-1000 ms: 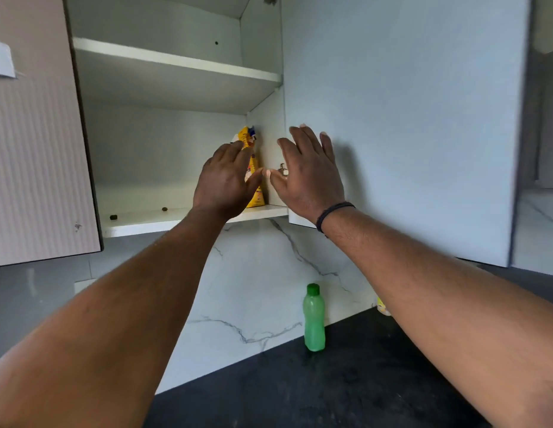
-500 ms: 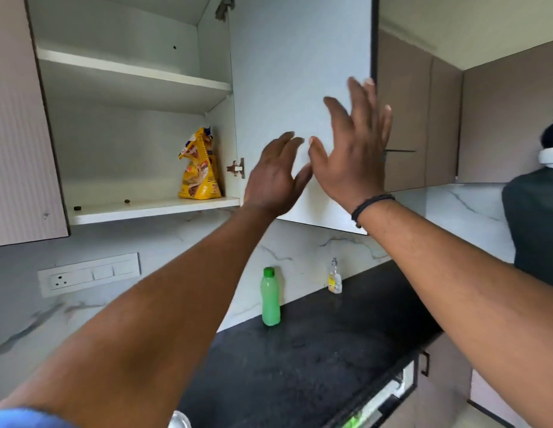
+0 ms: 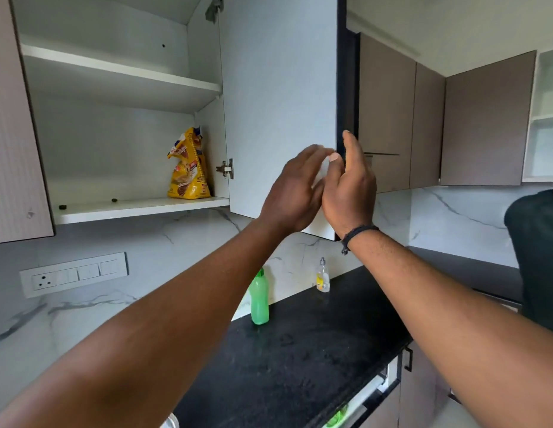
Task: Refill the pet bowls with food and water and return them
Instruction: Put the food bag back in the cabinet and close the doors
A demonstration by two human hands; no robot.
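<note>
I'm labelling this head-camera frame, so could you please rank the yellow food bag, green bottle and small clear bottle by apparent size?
1. Yellow food bag, on the cupboard's lower shelf.
2. Green bottle, on the counter; slightly smaller-looking, though depths differ.
3. Small clear bottle, clearly smallest.

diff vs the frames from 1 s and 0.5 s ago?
Both hands left the yellow food bag: left hand and right hand slid along the cabinet door to its free edge, right fingers at that edge. Bag let go, standing on the lower shelf. Green bottle unmoved.
</note>
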